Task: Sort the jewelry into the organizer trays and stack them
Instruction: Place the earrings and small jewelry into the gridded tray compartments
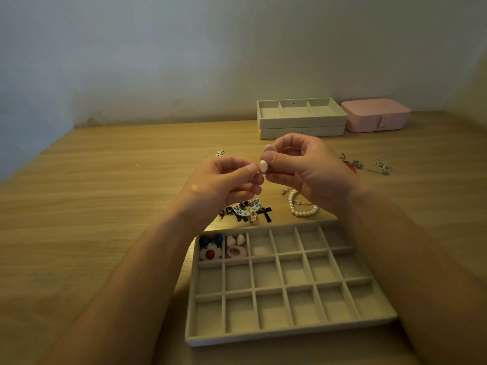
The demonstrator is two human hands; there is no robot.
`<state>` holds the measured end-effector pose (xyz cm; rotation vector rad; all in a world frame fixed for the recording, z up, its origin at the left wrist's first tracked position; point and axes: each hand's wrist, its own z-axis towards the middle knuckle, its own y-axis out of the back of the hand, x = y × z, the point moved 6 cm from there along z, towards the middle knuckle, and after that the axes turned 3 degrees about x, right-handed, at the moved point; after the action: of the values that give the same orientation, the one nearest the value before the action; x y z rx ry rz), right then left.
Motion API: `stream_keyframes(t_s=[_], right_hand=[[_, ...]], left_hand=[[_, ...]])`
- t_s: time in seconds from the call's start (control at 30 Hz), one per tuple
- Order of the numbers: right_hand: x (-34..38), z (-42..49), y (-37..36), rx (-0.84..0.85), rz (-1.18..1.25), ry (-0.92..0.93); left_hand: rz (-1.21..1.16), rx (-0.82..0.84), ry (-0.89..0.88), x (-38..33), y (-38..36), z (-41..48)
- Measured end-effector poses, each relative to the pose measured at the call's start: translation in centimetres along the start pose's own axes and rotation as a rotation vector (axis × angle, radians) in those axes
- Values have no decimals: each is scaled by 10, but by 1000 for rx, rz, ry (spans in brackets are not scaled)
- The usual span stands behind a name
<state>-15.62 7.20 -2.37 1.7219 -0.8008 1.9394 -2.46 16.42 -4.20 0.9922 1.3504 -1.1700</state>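
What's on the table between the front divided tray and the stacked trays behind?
Head view: an earring heap and a pearl bracelet, just beyond the divided tray; farther back the left hand and right hand hide the table.

**A:** What colour is the stud (263, 165)?
**B:** White, on a thin gold pin. The tray (290, 335) is greyish beige.
**A:** And inside it?
**B:** A flower (210, 253) with white petals and a red centre, two blue beads (203, 240), two white hearts (231, 240) and a pink oval (236, 252).
**A:** The table (105, 193)?
**B:** Light wood grain. On it the pearls (303, 213) are white, the cross (266, 212) black, the drops (243, 210) white with a blue floral print, the chains (382, 167) silver, and one piece (350, 165) red. Behind, the far trays (300, 119) are pale grey and the box (375, 114) pink.
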Motion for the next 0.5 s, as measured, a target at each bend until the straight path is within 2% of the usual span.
stream_keyframes(t_s=[0.17, 0.37, 0.5], right_hand=[[2, -7, 0, -33, -41, 53], [1, -12, -2, -87, -77, 93], [1, -13, 0, -111, -46, 54]], left_hand=[[-159, 36, 37, 1, -6, -1], [70, -76, -109, -2, -8, -4], [159, -123, -159, -6, -8, -5]])
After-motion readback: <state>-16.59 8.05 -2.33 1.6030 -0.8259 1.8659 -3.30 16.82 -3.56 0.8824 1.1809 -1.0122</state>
